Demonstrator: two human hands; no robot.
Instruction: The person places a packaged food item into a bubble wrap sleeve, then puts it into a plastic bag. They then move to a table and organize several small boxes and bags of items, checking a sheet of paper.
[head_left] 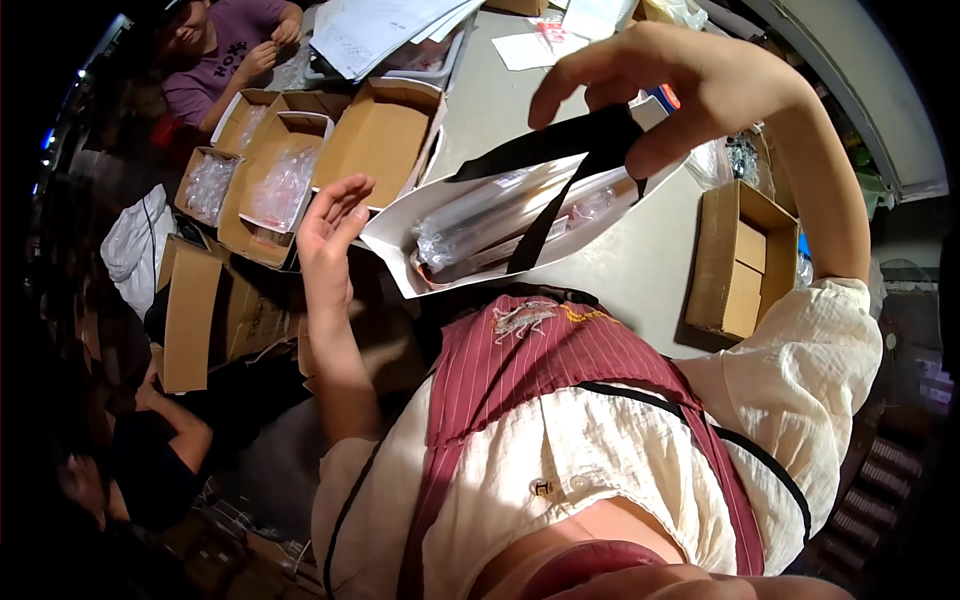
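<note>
Okay, so from the head view: a white bag (388, 242) with black straps (530, 145) sits with its mouth gaping at the near edge of the grey table (625, 275), right in front of the wearer, with long clear-wrapped packages (500, 208) inside. Right hand (700, 85) is arched over the bag's right end, fingers bent and well apart from the thumb, strap between them; can't tell if it's actually touching that strap. Left hand (332, 225) is just beside the bag's left corner, fingers pointing up, loosely curled and close together, nothing in them. Left of that are cardboard trays (372, 140), some with clear plastic stuff in them. Another cardboard box (713, 258) is off to the right, and someone in a purple shirt (212, 65) is at upper left.
</note>
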